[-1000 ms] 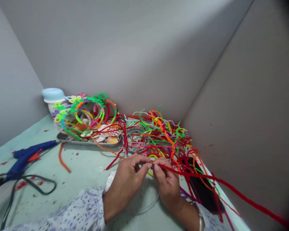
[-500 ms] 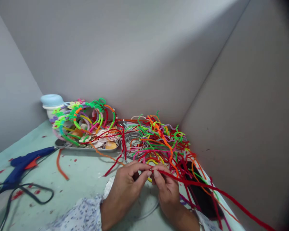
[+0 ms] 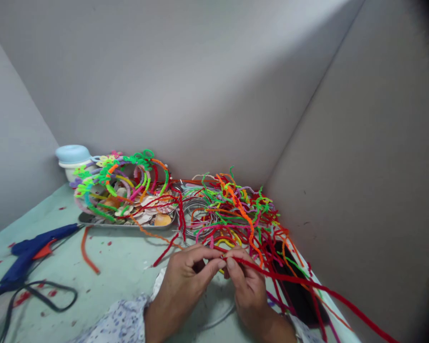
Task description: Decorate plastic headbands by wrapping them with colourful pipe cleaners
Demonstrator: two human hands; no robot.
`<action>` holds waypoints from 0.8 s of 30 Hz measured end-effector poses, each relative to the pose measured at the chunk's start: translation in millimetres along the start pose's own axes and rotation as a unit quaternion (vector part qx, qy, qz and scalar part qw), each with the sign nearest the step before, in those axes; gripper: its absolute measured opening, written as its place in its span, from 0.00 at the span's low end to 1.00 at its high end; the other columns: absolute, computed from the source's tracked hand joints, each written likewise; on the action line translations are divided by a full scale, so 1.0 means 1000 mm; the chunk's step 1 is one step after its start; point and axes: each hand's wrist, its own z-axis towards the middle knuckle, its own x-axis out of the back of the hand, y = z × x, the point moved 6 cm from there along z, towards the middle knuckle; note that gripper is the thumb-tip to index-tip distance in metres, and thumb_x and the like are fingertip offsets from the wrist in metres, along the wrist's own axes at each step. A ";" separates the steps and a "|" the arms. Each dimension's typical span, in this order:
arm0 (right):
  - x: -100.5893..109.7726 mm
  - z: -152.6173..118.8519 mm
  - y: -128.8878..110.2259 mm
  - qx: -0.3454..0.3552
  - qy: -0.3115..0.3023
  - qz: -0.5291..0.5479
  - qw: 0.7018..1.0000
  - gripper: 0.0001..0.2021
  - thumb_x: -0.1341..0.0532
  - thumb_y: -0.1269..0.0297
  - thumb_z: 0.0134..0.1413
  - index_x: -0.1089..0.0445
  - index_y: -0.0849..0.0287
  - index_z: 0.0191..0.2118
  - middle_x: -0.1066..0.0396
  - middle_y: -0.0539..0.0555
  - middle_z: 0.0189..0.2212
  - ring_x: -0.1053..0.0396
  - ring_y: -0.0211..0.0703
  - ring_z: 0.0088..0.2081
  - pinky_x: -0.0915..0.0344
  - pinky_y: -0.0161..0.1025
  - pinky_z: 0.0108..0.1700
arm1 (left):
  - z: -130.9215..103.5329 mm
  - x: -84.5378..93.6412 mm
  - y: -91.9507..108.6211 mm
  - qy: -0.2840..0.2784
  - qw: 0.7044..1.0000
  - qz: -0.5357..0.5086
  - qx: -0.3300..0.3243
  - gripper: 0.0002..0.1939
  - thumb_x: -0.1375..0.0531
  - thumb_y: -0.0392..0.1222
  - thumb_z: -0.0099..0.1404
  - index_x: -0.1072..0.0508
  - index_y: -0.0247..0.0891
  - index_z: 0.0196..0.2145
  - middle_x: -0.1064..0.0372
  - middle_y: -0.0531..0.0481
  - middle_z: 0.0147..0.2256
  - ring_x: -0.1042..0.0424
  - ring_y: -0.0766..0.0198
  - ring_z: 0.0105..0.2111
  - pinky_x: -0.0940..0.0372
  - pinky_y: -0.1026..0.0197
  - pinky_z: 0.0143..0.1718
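Note:
A long red pipe cleaner [image 3: 318,285] trails from my fingers down toward the lower right. My left hand [image 3: 186,283] pinches its end between thumb and forefinger. Close against those fingertips, my right hand [image 3: 248,288] is closed on the same pipe cleaner, thumb on top. What lies right at the meeting fingertips is too small to make out. Under my hands, part of a thin grey hoop [image 3: 219,323] shows on the table. Just beyond them lies a tangled heap of coloured pipe cleaners [image 3: 243,202], with coiled wire hoops [image 3: 196,214] at its left side.
A metal tray [image 3: 128,226] holds shells, with several pipe-cleaner headbands [image 3: 110,190] on top. Behind stands a blue-lidded container [image 3: 73,157]. A blue glue gun [image 3: 35,250] and its cord are at left. A dark flat object [image 3: 298,290] lies at right. Walls enclose the table.
The view has shifted slightly, so the table's things sit a little further left and lower. Both hands keep their pinch on the red pipe cleaner, with hardly any movement.

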 end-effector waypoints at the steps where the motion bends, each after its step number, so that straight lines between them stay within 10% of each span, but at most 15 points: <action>1: 0.000 0.000 -0.001 -0.001 0.000 -0.001 1.000 0.07 0.47 0.68 0.60 0.33 0.56 0.35 0.36 0.50 0.27 0.36 0.39 0.30 0.39 0.36 0.33 | 0.000 0.000 0.002 -0.001 1.000 0.003 -0.003 0.07 0.40 0.43 0.61 0.21 0.42 0.33 0.26 0.51 0.27 0.35 0.71 0.18 0.42 0.70 0.17; 24: -0.002 0.002 -0.014 0.019 -0.005 0.002 1.000 0.06 0.47 0.68 0.60 0.33 0.56 0.34 0.35 0.51 0.28 0.35 0.41 0.31 0.37 0.38 0.33 | -0.004 0.008 0.028 0.019 0.997 0.027 -0.070 0.10 0.41 0.31 0.58 0.21 0.42 0.32 0.26 0.53 0.27 0.29 0.66 0.29 0.36 0.65 0.32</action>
